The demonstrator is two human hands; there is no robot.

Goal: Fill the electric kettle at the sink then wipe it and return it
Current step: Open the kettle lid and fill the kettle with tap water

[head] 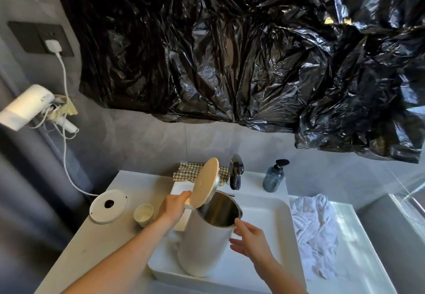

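Note:
A white electric kettle (202,245) is held over the white sink (262,215), its lid (205,183) flipped up and its steel inside showing. My left hand (173,206) grips the kettle's handle at the top. My right hand (249,238) hovers just right of the kettle's rim, fingers spread, holding nothing. The dark tap (235,171) stands behind the sink, beyond the kettle's spout. The round white kettle base (108,206) lies on the counter to the left, its cord running up to a wall socket. A crumpled white cloth (315,229) lies right of the sink.
A small white cup (143,214) stands between the base and the kettle. A checked cloth (187,171) sits behind the sink and a dark soap bottle (273,177) stands to the tap's right. Black plastic sheeting (230,52) covers the wall above. A white hairdryer (25,107) hangs at left.

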